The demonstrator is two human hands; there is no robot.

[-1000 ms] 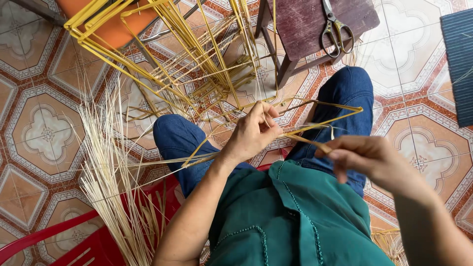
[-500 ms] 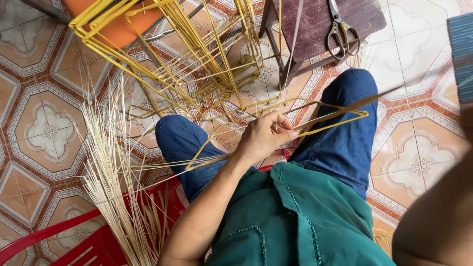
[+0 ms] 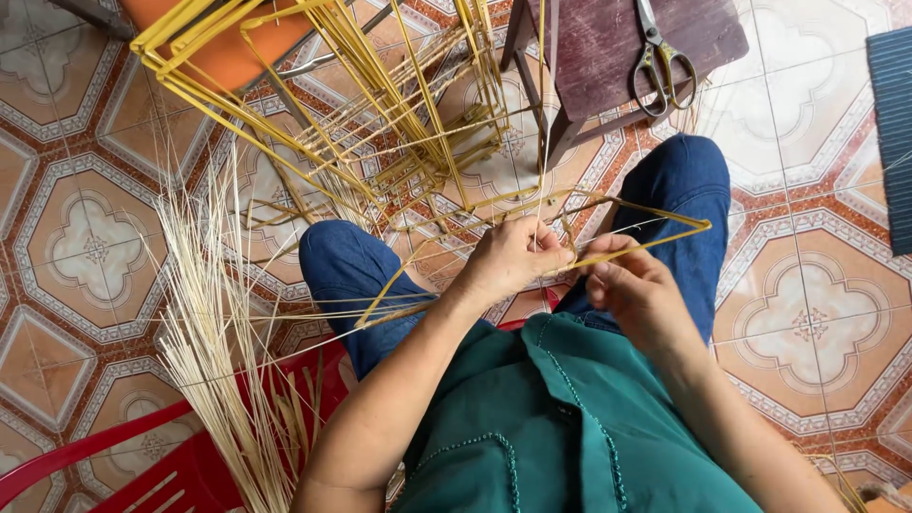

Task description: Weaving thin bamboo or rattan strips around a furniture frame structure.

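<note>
Bamboo strips (image 3: 218, 313) lay fanned on the floor at the left, while the yellow strip frame (image 3: 608, 242) sat over the lap, its long axis running left to right. The left hand (image 3: 513, 258) pinched its near edge, fingers closed; the right hand (image 3: 638, 290) gripped just beside it, with scissors (image 3: 662, 59) on the stool (image 3: 608, 43) beyond.

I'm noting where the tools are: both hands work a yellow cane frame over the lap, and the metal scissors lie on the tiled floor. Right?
Not quite. In the head view the metal scissors lie on the dark wooden stool, not the floor. The left hand and right hand do work the yellow cane frame.
</note>
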